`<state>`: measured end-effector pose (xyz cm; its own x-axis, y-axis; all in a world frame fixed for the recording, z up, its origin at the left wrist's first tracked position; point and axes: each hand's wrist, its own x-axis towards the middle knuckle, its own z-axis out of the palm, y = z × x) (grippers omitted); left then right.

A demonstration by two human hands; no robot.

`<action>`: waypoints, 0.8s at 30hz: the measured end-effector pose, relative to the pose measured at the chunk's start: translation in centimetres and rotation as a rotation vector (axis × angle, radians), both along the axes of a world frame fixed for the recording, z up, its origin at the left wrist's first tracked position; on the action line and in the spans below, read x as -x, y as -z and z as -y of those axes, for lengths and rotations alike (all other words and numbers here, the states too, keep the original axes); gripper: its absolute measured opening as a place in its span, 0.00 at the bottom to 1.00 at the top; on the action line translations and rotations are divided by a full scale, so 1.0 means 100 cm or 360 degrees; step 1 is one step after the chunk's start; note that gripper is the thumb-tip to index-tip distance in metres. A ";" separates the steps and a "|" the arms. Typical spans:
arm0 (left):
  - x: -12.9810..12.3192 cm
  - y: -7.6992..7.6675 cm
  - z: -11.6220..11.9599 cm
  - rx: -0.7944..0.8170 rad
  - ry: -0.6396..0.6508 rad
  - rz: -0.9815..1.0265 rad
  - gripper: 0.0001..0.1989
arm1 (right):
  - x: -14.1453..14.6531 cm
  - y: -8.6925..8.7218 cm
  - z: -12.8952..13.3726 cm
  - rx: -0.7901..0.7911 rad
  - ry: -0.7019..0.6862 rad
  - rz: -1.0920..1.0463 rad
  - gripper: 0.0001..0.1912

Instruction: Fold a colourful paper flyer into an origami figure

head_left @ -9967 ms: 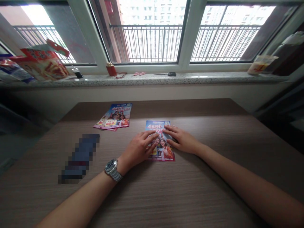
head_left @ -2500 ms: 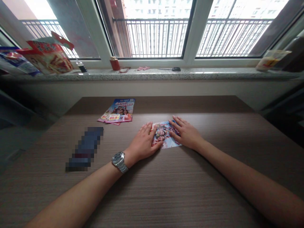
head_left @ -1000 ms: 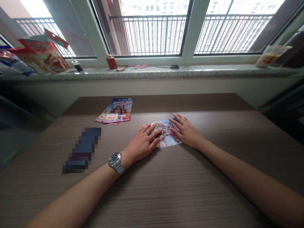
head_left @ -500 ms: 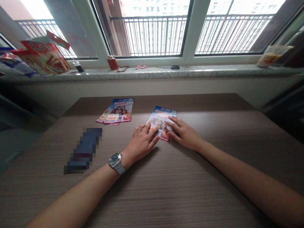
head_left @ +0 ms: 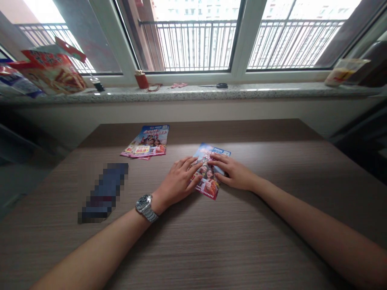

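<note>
A colourful printed flyer (head_left: pixel 209 186) lies flat and slightly turned on the brown wood-grain table (head_left: pixel 193 245). My left hand (head_left: pixel 181 176), with a metal wristwatch (head_left: pixel 146 207) on its wrist, rests over the flyer's left edge, fingers stretched out. From the other side, my right hand (head_left: pixel 232 171) lays its spread fingertips on the flyer's upper right part. The fingers hide parts of the print. To the left, a small fanned pile of similar flyers (head_left: pixel 151 140) lies near the table's far side.
A pixelated dark blue object (head_left: pixel 104 193) lies on the table at left. Along the stone windowsill (head_left: pixel 193 93) are a red food bag (head_left: pixel 57 72), a small dark bottle (head_left: pixel 97 83), a red container (head_left: pixel 141 79), scissors (head_left: pixel 221 85) and a plastic cup (head_left: pixel 341 74).
The flyer under my hands has slid toward me and slightly right, so more of its lower edge shows between them. Both hands stay on it, almost in place.
</note>
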<state>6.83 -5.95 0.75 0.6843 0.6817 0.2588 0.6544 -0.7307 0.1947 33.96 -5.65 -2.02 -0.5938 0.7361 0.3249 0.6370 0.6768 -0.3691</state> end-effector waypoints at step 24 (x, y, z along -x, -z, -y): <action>0.001 0.005 0.003 -0.0085 -0.0195 -0.0154 0.27 | 0.000 -0.003 0.001 -0.0011 -0.0029 -0.0093 0.22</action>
